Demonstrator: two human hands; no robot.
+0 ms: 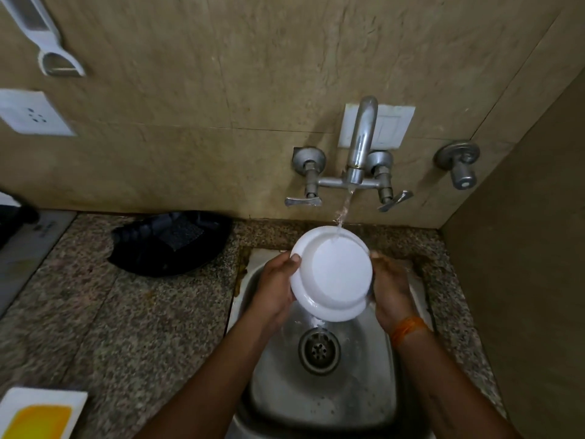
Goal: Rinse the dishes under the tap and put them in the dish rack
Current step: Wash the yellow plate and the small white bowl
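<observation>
We grip the white plate (330,274) by its rim with both hands, left hand (275,288) at nine o'clock and right hand (391,288) at three, tilting it over the sink (319,403) so water from the tap (361,141) at twelve o'clock sheets off its underside toward the drain (319,351).

White plate (335,277), underside up, tilted under running tap (359,147) water.

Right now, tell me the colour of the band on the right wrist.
Orange band, clearest in the head view.
</observation>
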